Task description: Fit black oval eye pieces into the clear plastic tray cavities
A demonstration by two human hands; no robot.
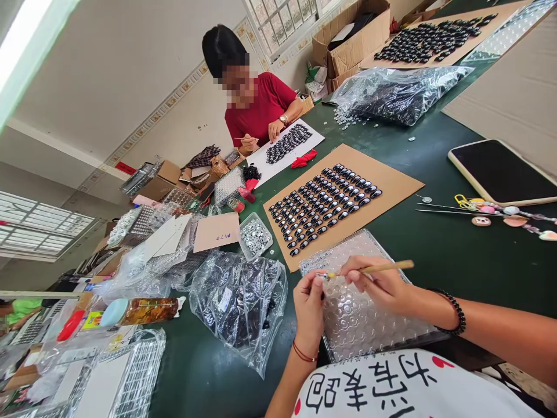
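Note:
My left hand (308, 299) pinches a small shiny piece (324, 276) between thumb and fingertips; its exact kind is too small to tell. In my right hand (380, 290) is a thin brush (391, 266) with a wooden handle, its tip pointing left at that piece. Both hands hover over a stack of clear dimpled plastic trays (357, 334). Just beyond it, a brown cardboard sheet (402, 183) carries rows of small glossy black pieces (335, 194) with silvery ovals on them.
Left of the trays lies a clear bag (239, 307) of black pieces, near a small tub (268, 244) of silvery discs. A phone (505, 168) and tweezers (439, 209) lie at right. A co-worker (261, 110) sits across the green table (430, 249). A drink bottle (148, 310) lies left.

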